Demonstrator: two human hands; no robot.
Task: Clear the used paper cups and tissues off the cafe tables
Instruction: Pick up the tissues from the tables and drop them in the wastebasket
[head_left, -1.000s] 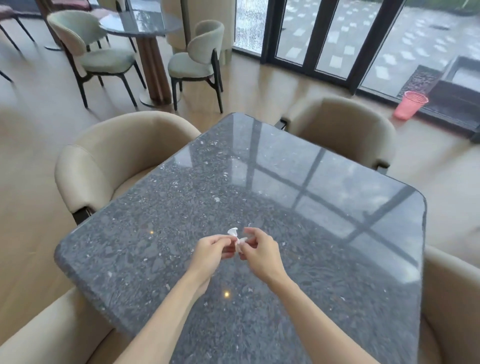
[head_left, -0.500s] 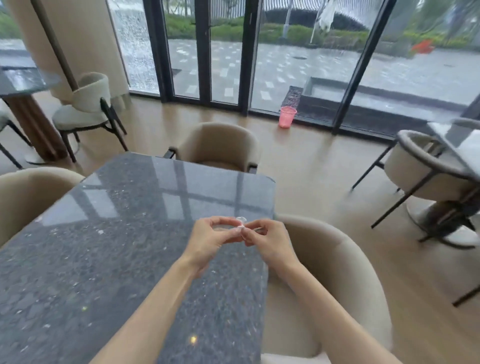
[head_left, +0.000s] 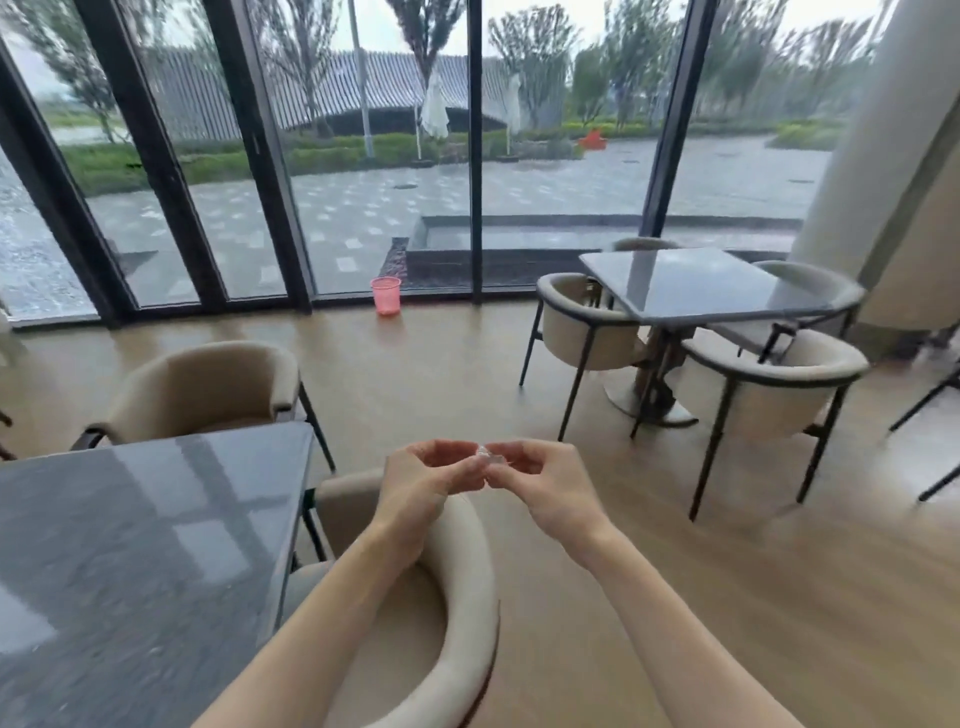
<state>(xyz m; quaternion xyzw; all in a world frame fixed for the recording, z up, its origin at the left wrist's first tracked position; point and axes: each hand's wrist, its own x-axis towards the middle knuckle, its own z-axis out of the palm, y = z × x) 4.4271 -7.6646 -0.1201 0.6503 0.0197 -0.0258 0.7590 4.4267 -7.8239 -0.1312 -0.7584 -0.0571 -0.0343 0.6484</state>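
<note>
My left hand (head_left: 426, 480) and my right hand (head_left: 540, 486) meet in front of me, above a beige chair (head_left: 457, 582) and the floor. Both pinch one small crumpled white tissue scrap (head_left: 485, 458) between their fingertips; most of it is hidden by the fingers. The dark stone cafe table (head_left: 145, 545) lies to my left, with nothing on the part I see. A pink bin (head_left: 385, 295) stands on the floor by the glass doors.
A second grey table (head_left: 696, 283) with three beige chairs stands at the right. Another beige chair (head_left: 202, 389) sits behind the near table. Wooden floor (head_left: 467, 374) stretches between the tables and the glass doors. A pale column (head_left: 893, 171) rises at far right.
The view has swung right and upward, away from the dark table towards the glass doors. Both hands stay together on the scrap and now hover over the chair, off the table.
</note>
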